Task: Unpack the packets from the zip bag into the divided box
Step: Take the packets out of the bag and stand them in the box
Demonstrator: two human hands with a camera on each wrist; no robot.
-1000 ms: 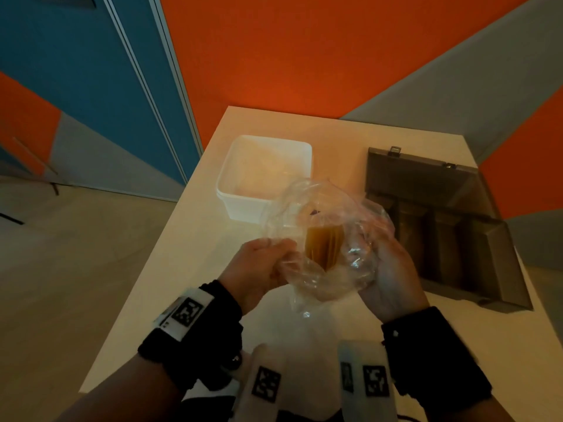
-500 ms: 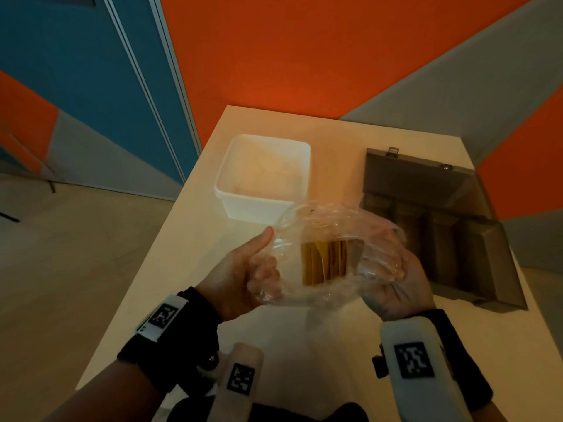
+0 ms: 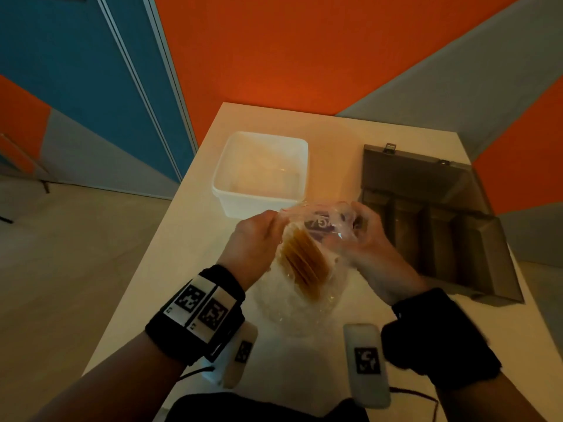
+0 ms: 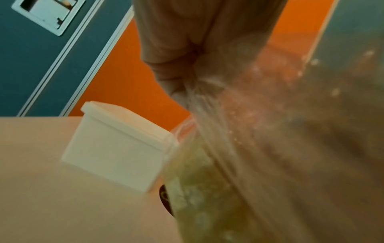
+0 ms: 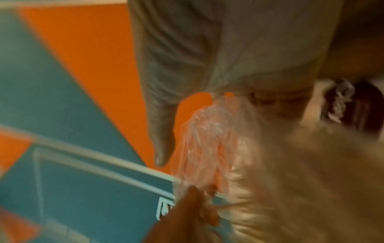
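A clear zip bag point(image 3: 304, 287) hangs upright over the table's near middle, its top edge held between both hands. Inside it stands a stack of yellow-brown packets point(image 3: 304, 263). My left hand point(image 3: 259, 236) pinches the bag's top left corner; in the left wrist view the bag point(image 4: 218, 148) runs down from those fingers. My right hand point(image 3: 359, 236) grips the crumpled top right of the bag, seen as bunched plastic point(image 5: 207, 139) in the right wrist view. The grey divided box point(image 3: 432, 226) stands open on the right, with its lid raised at the back.
A white tub point(image 3: 262, 175) stands at the back left of the white table point(image 3: 195, 239), just beyond the hands. The table's left edge drops to the floor. Orange, blue and grey walls lie behind.
The bag has turned from lying sideways to hanging upright, mouth up. Both hands have risen and moved to its top edge, and the packets now stand tilted inside.
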